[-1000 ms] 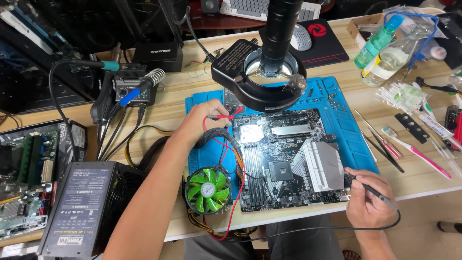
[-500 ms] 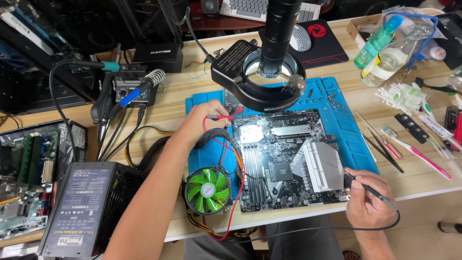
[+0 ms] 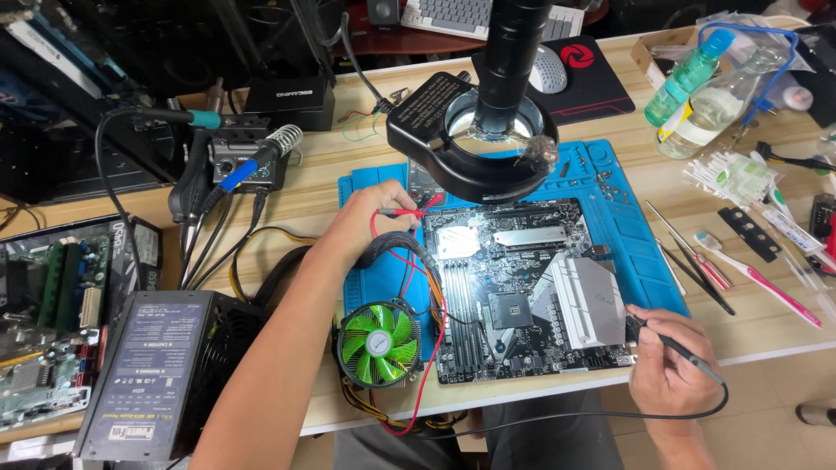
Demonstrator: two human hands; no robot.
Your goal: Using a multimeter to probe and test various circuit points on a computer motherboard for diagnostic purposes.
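A black computer motherboard (image 3: 522, 287) lies on a blue work mat (image 3: 627, 226). My left hand (image 3: 370, 222) holds a red test probe (image 3: 409, 211) at the board's upper left corner, where red wires and a braided cable bundle run down. My right hand (image 3: 666, 365) grips a black test probe (image 3: 675, 348), its tip against the board's lower right edge beside a silver heatsink (image 3: 588, 300). A green cooler fan (image 3: 377, 342) sits at the board's lower left. A black ring-light microscope head (image 3: 483, 144) hangs over the board's top.
A power supply box (image 3: 144, 374) and a second circuit board (image 3: 52, 331) sit at the left. A soldering station with irons (image 3: 239, 157) stands behind them. At the right lie two bottles (image 3: 697, 87), tweezers, a pink toothbrush (image 3: 758, 278) and swabs. A mouse on its pad (image 3: 566, 70) is at the back.
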